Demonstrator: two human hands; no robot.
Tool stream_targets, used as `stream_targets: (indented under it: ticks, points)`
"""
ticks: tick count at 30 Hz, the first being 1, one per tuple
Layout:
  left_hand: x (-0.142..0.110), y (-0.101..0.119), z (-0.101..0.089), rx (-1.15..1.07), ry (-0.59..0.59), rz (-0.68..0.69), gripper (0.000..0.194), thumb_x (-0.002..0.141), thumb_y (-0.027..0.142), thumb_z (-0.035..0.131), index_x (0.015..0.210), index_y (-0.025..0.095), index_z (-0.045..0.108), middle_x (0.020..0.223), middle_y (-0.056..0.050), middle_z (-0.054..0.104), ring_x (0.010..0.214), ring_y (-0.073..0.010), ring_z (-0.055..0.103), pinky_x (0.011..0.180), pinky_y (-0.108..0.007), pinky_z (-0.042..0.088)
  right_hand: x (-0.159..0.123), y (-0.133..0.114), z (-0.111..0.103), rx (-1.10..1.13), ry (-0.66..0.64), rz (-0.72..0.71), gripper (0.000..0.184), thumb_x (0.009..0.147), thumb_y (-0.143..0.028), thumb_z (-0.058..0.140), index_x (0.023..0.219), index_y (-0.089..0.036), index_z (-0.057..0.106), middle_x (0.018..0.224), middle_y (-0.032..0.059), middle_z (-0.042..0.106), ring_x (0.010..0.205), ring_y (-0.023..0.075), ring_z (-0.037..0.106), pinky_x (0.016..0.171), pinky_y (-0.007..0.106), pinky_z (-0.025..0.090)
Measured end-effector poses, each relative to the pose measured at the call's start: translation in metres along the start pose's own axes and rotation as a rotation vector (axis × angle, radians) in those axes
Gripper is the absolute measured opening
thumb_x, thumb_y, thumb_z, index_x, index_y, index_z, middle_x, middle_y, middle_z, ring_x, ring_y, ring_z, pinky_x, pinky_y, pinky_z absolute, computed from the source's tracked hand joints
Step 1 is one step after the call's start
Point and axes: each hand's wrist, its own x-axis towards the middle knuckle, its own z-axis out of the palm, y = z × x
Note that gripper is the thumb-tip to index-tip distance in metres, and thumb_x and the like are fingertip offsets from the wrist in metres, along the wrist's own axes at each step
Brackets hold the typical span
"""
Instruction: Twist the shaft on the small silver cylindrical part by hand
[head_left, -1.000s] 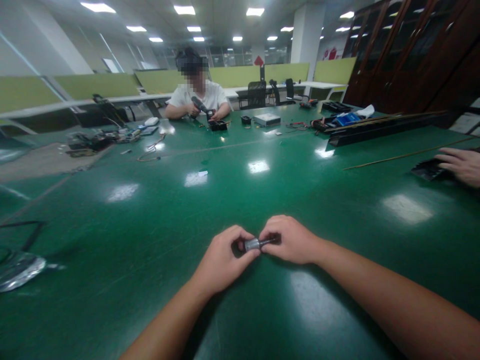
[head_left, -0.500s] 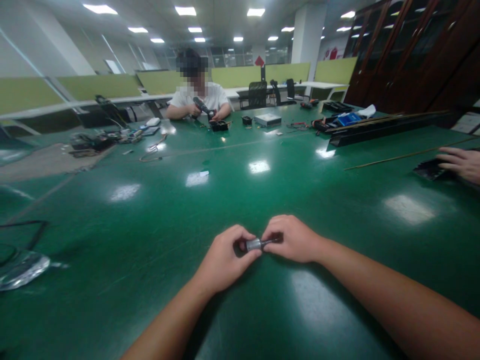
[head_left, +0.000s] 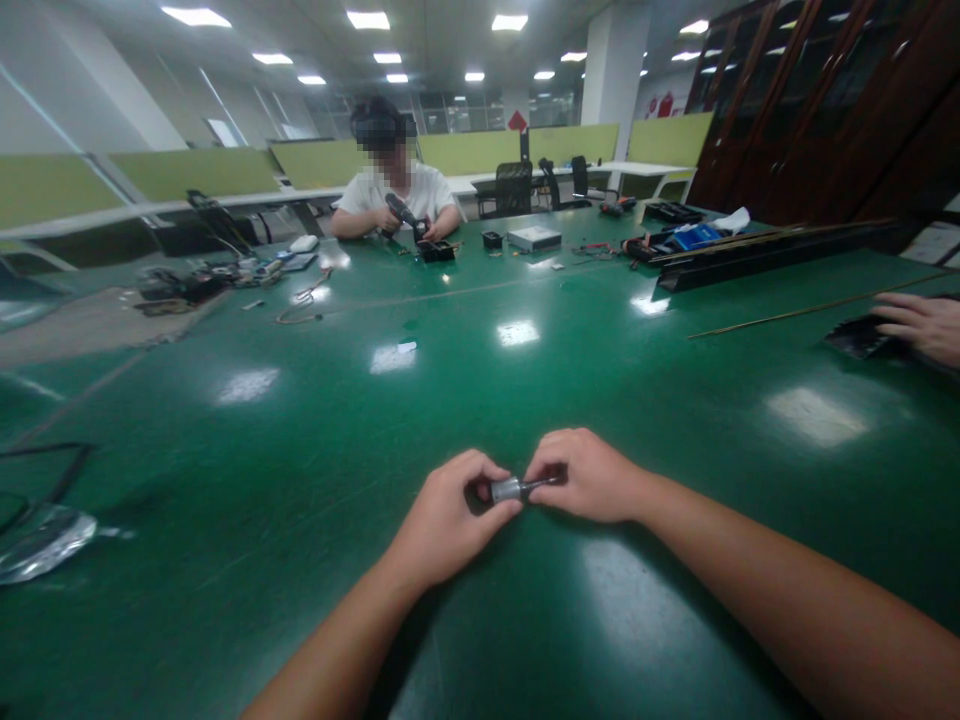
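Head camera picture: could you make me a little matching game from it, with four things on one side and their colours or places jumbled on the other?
Things:
1. Small metal part
2. Tabletop
3. Cabinet
4. Flat box

Colours and places:
A. Dark reddish brown
B. Pale, far across the table
C. Held between the left hand and right hand
D. Shiny green

Pairs: 1-C, 2-D, 3-A, 4-B

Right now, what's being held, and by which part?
A small cylindrical object: left hand at its silver body, right hand at its thin dark end.
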Motion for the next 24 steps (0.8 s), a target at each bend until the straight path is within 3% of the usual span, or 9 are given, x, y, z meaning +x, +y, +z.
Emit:
stream_targets:
  ticks: [24]
  points:
    - [-0.0003, -0.0008, -0.0009, 0.004, -0.003, 0.009, 0.014, 0.08, 0.027, 0.07, 0.086, 0.017, 0.062, 0.081, -0.001, 0.062, 0.075, -0.0171, 0.059, 0.069, -0.028, 0.045, -0.003, 0.0041, -0.0056, -0.029, -0.01, 0.013, 0.007, 0.075, -0.019, 0.075, 0.081, -0.018, 0.073, 0.077, 0.0009, 0.068, 0.074, 0.0138, 0.06, 0.069, 0.024, 0.041]
